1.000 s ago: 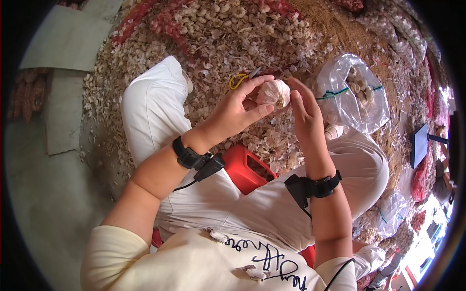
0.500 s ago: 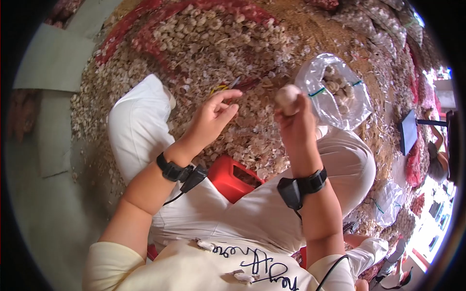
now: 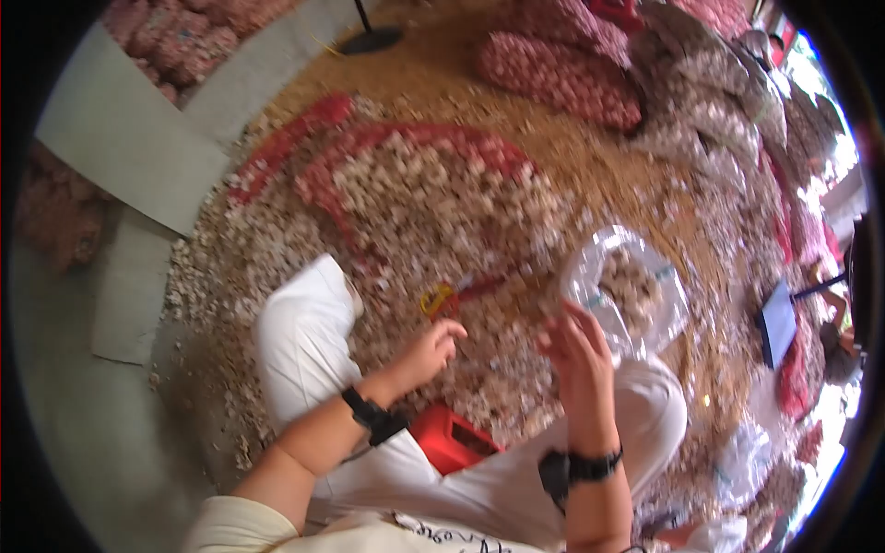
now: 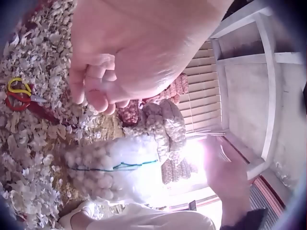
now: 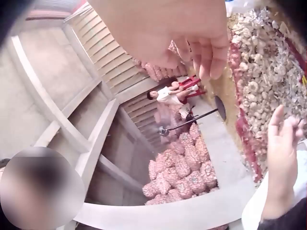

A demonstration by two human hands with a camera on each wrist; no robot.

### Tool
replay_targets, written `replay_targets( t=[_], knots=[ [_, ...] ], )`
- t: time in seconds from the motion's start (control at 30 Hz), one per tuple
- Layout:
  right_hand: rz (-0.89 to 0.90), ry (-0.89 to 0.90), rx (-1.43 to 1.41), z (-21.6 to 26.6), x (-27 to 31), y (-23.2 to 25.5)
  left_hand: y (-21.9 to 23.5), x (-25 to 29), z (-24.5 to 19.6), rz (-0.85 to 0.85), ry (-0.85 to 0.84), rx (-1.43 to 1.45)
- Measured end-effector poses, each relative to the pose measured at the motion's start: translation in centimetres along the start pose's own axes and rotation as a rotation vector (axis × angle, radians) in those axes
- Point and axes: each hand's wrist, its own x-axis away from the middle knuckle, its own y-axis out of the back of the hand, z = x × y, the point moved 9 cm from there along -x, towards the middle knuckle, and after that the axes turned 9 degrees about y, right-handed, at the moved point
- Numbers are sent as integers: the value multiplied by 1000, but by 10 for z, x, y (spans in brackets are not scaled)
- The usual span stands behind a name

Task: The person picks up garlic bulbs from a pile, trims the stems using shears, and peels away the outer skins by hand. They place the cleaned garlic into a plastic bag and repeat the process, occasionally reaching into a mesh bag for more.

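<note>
Loosely bent and empty, the left hand (image 3: 427,356) hovers above garlic skins (image 3: 498,378); the left wrist view shows nothing in that hand (image 4: 139,52). The right hand (image 3: 584,369) is raised beside a clear plastic bag (image 3: 672,318) of garlic bulbs (image 3: 629,288), its fingers spread and relaxed. No bulb shows in the right hand (image 5: 172,28) in the right wrist view. Scissors (image 3: 437,300) with yellow and red handles lie on the skins beyond the left hand.
A heap of garlic (image 3: 406,184) edged with red mesh (image 3: 323,115) lies ahead. Filled mesh sacks (image 3: 558,81) stand behind. A red container (image 3: 449,441) sits between the thighs. A blue panel (image 3: 779,323) is at the right, and a person (image 5: 168,96) sits farther off.
The garlic bulb has left the right hand, whose fingers have opened near the bag. Both hands now sit lower in the head view, which has tilted up to show more sacks.
</note>
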Motion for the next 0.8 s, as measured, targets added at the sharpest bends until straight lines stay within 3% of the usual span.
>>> replay_targets(
  t=[0.03,0.1,0.17,0.27,0.3,0.37,0.47,0.5,0.57,0.63,0.73,0.8],
  knots=[
    [30,-18,-34,17,9,-8,5,-2,-4,-17,-170,-7],
    [59,14,-16,50,23,-16,18,-4,-13,38,-101,-229],
    [45,42,27,64,31,-8,37,-20,-17,72,84,-194],
    [93,93,47,61,31,16,73,-53,-52,-66,-8,-451],
    [23,104,43,56,30,29,82,-65,-61,-115,-68,-576],
    [-45,104,26,54,21,36,110,-119,-58,-155,-95,-751],
    [-169,9,238,76,29,38,150,-192,-28,-181,83,-779],
    [-227,-11,283,79,27,47,165,-222,-14,-220,-8,-898],
    [-249,11,433,82,22,67,196,-263,-5,-356,97,-908],
    [-302,14,490,75,19,86,206,-290,-18,-385,311,-958],
    [-475,-80,271,63,9,98,214,-348,-35,-452,284,-1101],
    [-443,-148,269,57,-2,100,208,-383,-56,-434,240,-1171]
  ],
)
